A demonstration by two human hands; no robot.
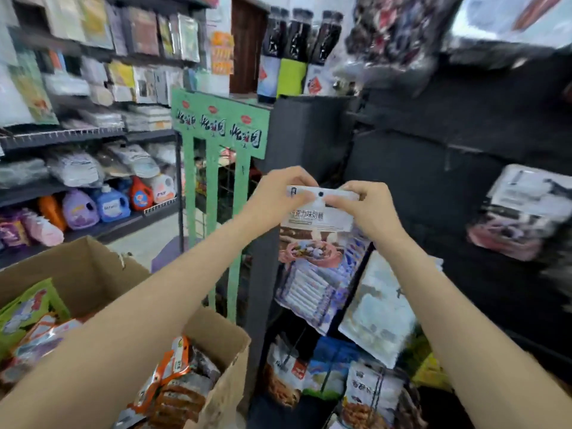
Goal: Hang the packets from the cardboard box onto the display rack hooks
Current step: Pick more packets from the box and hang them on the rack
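We judge the packet (pixel 315 230), pinched beside its hang hole by left hand (pixel 278 196) and right hand (pixel 368 209) before the display rack (pixel 433 168), may miss its unseen hook and drop.

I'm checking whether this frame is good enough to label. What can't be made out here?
- Head view: hook for the held packet; none visible behind its header hole.
- Packets at the right edge: motion-blurred, unreadable.
- Cardboard box: cut off by the left edge, partly hidden by the left forearm.
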